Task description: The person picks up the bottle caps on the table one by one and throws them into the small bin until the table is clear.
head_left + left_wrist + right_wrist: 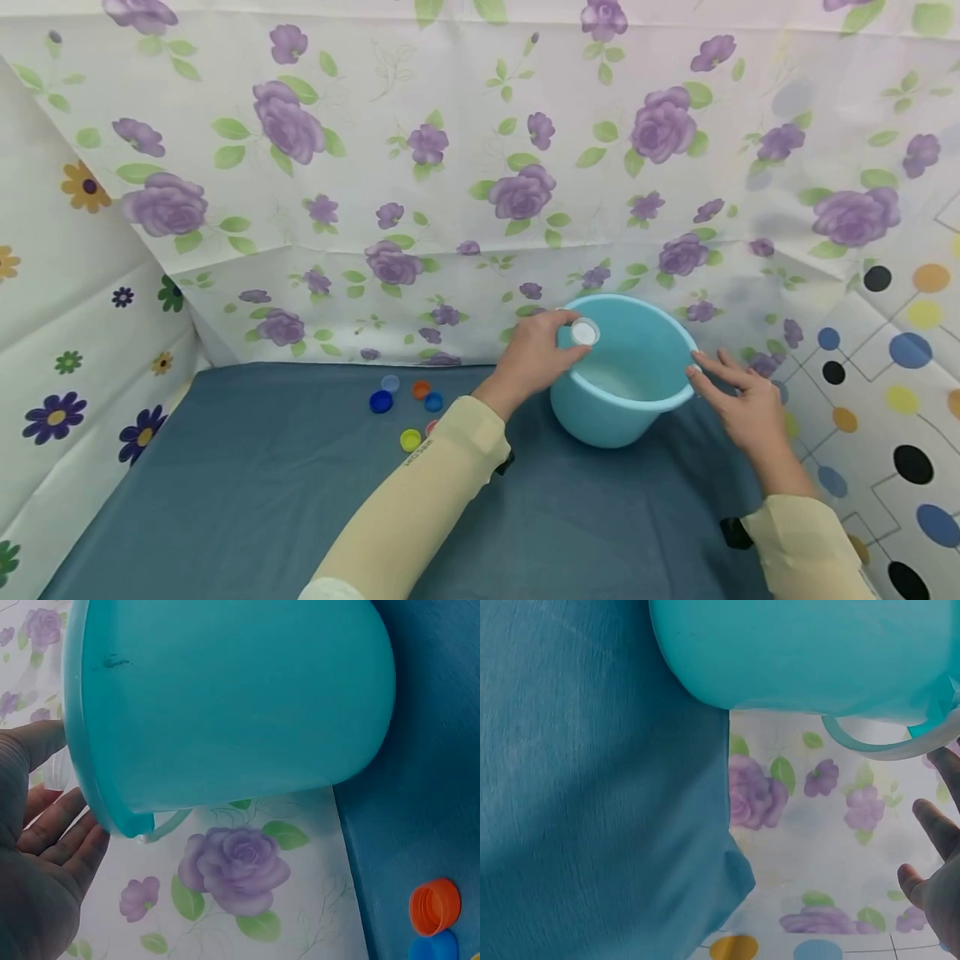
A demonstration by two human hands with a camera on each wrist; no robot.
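My left hand point(528, 358) pinches a clear, whitish bottle cap point(585, 332) between thumb and forefinger, over the near-left rim of a light blue bucket point(603, 421). In the left wrist view the translucent cap point(57, 771) shows between the fingers, right beside the rim, and the other fingertips reach the bucket's edge. On the opposite side, my right hand point(738, 404) has its fingers extended, with fingertips at the right rim. The right wrist view shows those fingers point(937, 825) spread near the bucket's pale handle point(889, 752). The bucket stands upright.
Several loose caps lie on the blue cloth point(262, 492) left of the bucket: dark blue point(381, 402), orange point(422, 389), yellow point(410, 440) and others. The left forearm partly covers a pinkish one point(431, 427). A flowered sheet point(465, 167) hangs close behind the bucket; a dotted sheet point(907, 400) is at right.
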